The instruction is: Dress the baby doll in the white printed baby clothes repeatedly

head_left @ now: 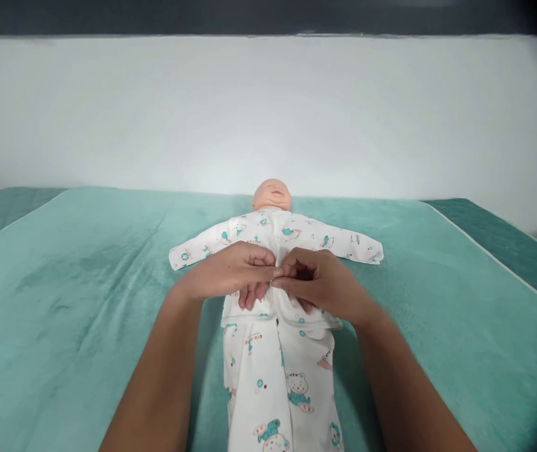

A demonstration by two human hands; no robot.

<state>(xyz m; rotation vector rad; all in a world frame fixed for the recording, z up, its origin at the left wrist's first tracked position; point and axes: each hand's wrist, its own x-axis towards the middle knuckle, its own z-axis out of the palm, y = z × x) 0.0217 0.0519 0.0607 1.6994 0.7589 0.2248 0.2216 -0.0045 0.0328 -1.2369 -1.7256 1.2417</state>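
A baby doll [272, 193] lies on its back, dressed in a white baby shirt [296, 230] with small printed animals. Both sleeves spread out to the sides. Over the front opening of the shirt, my left hand [237, 271] pinches one edge of the fabric between thumb and fingers. Opposite it, my right hand [318, 279] pinches the other edge, and the fingertips of both hands meet at the middle. Whatever fastening lies between them is too small to make out. Matching white printed trousers [261, 383] cover the legs below the shirt hem.
A light green plush blanket [108, 282] lies under the doll, creased on the left. Darker green cloth [489, 232] shows at the right, beyond a pale edge line. A white wall [268, 107] rises behind, with a dark band along its top.
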